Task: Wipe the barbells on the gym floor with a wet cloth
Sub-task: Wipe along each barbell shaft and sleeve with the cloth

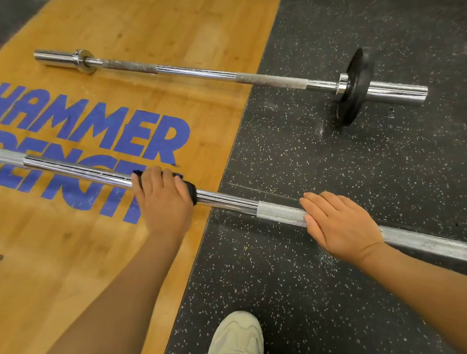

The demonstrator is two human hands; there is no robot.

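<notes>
Left hand (pixel 163 196) clamps a black cloth (pixel 190 192) around the near barbell (pixel 229 203) mid-wipe; right hand (pixel 342 223) lies flat, steadying the knurled shaft. Next, probably slide along. Beyond, the far barbell (pixel 194 73) waits on the floor.

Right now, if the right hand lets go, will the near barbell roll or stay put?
Likely to roll: the near barbell is a smooth round shaft on flat floor. The left hand gripping the black cloth may restrain it. It looks rigid, probably heavy.

Beige shoe (pixel 235 343) on speckled rubber floor (pixel 339 166), wood platform (pixel 62 250) w/ blue logo (pixel 85 128)
</notes>
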